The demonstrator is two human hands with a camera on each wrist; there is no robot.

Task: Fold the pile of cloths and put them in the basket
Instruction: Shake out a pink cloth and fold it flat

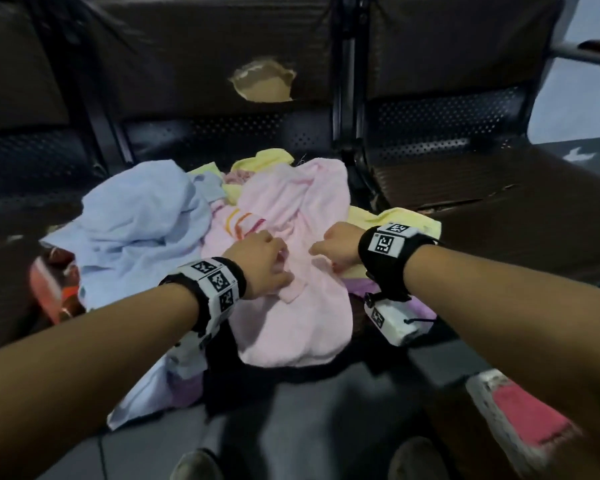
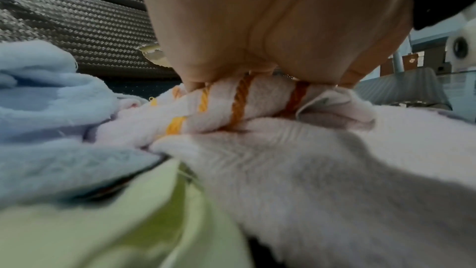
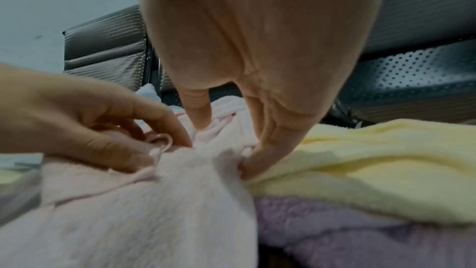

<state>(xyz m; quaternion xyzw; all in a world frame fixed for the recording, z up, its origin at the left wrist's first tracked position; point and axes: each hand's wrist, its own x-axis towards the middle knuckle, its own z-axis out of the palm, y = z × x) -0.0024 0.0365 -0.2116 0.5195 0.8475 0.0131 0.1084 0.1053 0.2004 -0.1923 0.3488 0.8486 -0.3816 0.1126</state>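
Pale pink cloth (image 1: 291, 209) with orange stripes; light blue cloth (image 1: 136, 220); yellow cloth (image 3: 373, 160).

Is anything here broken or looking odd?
Yes. The dark seat backrest behind the cloths has a ragged hole torn through its cover, with tan padding showing. The seat cushion to the right also looks cracked along its surface.

Head view looks down from above; both wrist views sit close — all share the pink cloth (image 1: 291, 216).
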